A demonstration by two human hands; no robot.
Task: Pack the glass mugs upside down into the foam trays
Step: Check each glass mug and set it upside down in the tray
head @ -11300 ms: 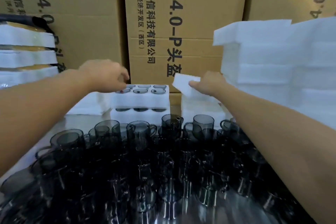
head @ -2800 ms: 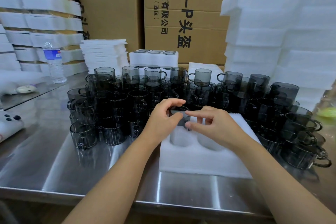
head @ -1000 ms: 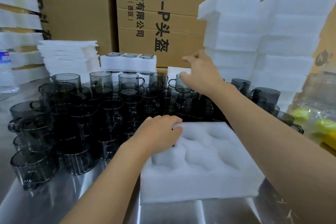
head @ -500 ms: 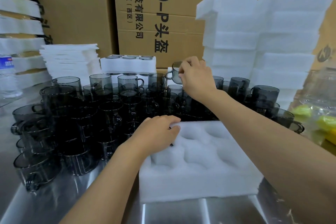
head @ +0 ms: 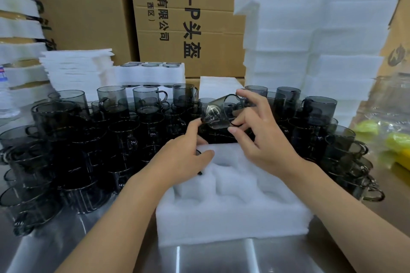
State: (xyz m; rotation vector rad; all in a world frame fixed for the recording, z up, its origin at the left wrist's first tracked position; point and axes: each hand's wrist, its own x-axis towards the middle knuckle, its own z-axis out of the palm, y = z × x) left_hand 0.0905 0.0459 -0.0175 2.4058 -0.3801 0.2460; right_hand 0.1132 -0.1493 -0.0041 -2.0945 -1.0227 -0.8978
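A white foam tray [head: 233, 210] with round pockets lies on the steel table in front of me. My right hand [head: 264, 137] holds a smoky glass mug [head: 216, 114] by its rim and handle, tilted on its side above the tray's far edge. My left hand [head: 184, 162] rests over the tray's far-left pocket, where dark bits of a mug in the pocket [head: 200, 172] show under the palm. Its index finger reaches up and touches the tilted mug's base. The near pockets hold nothing.
Several loose smoky mugs [head: 111, 122] crowd the table left, behind and right of the tray. A packed tray [head: 150, 73], thin foam sheets [head: 75, 66] and tall foam tray stacks [head: 310, 40] stand before cardboard boxes [head: 188, 17]. A bag with yellow items [head: 381, 137] lies right.
My right hand has lifted a mug from the back row, brought it toward me and tipped it over the tray. My left hand's index finger has risen to meet it.
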